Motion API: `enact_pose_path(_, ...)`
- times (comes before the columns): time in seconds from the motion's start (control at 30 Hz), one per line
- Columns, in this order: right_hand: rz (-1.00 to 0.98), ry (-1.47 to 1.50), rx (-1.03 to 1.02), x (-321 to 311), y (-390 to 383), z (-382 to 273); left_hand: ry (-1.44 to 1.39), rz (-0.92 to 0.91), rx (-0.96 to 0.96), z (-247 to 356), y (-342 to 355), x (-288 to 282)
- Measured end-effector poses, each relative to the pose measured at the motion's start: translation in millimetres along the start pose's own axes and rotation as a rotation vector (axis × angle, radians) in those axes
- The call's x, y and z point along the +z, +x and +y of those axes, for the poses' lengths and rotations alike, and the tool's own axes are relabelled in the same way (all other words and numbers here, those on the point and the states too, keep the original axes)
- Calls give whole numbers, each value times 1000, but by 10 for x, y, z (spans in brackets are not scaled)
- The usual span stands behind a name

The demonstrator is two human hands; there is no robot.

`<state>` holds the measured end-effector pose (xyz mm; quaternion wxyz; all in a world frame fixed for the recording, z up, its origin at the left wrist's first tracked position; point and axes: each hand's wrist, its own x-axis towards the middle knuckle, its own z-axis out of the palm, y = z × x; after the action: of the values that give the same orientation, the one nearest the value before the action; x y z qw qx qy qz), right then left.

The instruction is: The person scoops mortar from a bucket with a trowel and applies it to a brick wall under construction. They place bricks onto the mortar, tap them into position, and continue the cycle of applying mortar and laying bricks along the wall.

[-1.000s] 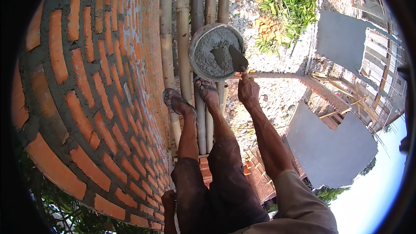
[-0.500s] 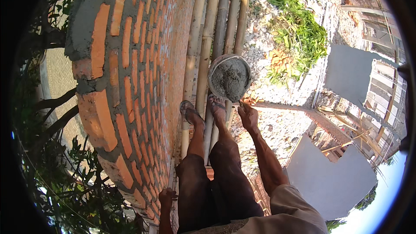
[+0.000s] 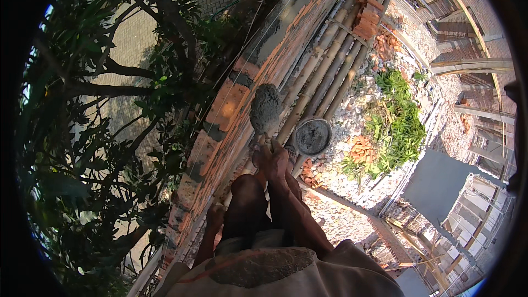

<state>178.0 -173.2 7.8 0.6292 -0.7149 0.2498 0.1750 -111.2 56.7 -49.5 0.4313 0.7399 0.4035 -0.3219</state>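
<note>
My right hand (image 3: pixel 279 164) is closed round the handle of a trowel, above my knees. A thick heap of wet grey mortar (image 3: pixel 265 109) covers the trowel blade. Close beyond that hand, a round bucket (image 3: pixel 329 141) with grey mortar in it rests on the bamboo poles. Low at the left, my left hand (image 3: pixel 216 213) hangs in shadow beside the brick wall (image 3: pixel 226 102); its fingers do not show clearly. Patches of grey mortar lie along the top of the wall, left of the trowel.
Bamboo poles (image 3: pixel 336 58) run lengthwise beside the wall, with stacked red bricks (image 3: pixel 367 19) at their far end. A thin string stretches along the wall. Tree branches (image 3: pixel 118 89) crowd the left. Rubble and cut green leaves (image 3: pixel 399 118) lie below on the right.
My right hand has come up from the bucket and moved left towards the wall with the mortar-laden trowel. My view has swung towards the wall top and the tree.
</note>
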Motion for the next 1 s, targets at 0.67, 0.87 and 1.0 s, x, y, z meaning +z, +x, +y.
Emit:
enact_pose_path(0.67,-329,761,259,641,-212,-580,-540,-40,-179,-392,-250,-480)
enact_pose_path(0.87,-349,44,16,628,-94,-203,-499,2,-162,-297,-85,-618)
enact_pose_path(1.0,-191,-250,-121,265,-230,-194,-520,61,-82,-129,-72,-637)
